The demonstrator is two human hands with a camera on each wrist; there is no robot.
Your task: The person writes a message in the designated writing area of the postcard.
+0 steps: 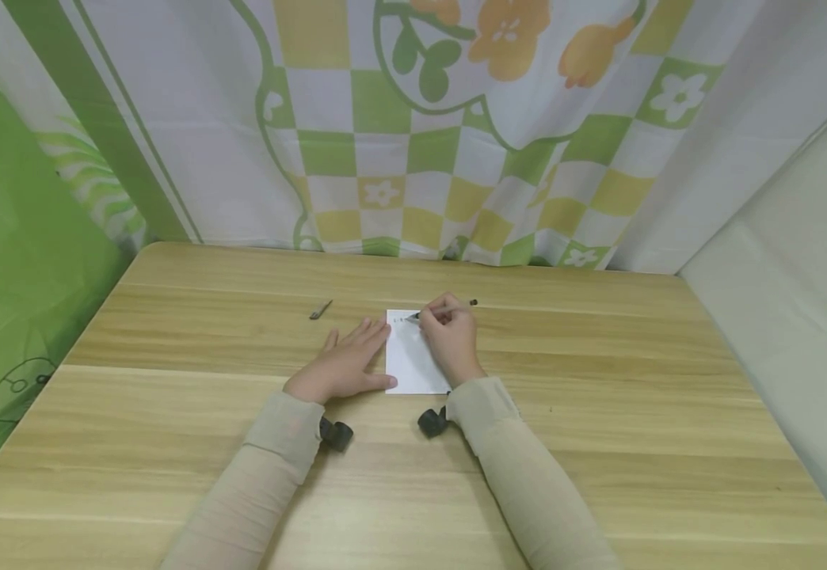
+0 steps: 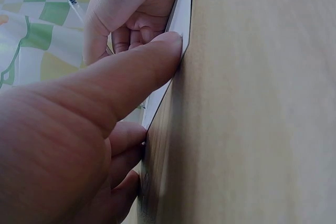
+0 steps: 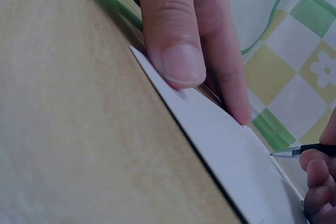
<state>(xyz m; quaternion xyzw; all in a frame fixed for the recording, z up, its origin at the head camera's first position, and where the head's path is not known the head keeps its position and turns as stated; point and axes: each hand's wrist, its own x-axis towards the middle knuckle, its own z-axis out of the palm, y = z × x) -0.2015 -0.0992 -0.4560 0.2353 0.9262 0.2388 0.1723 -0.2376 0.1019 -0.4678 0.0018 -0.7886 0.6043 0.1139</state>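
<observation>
Head view: I see the right hand (image 1: 452,340) pinching a slim black-gripped pen (image 1: 460,307) over white rectangular paper (image 1: 412,360) on the pale wooden bench (image 1: 634,412); the left hand (image 1: 342,370), fingers straight, touches the paper's left edge.

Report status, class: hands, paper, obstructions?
Right hand holding pen near top of paper. Left hand resting on paper's left edge. Cap lying apart, left of paper; nothing visibly blocking pen.

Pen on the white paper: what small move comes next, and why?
Probably ease the pen slightly rightward with the right hand for another mark: its tip sits near the top of the paper, just right of small marks; the paper's visible lower part looks blank, and the left hand rests on its left side.
</observation>
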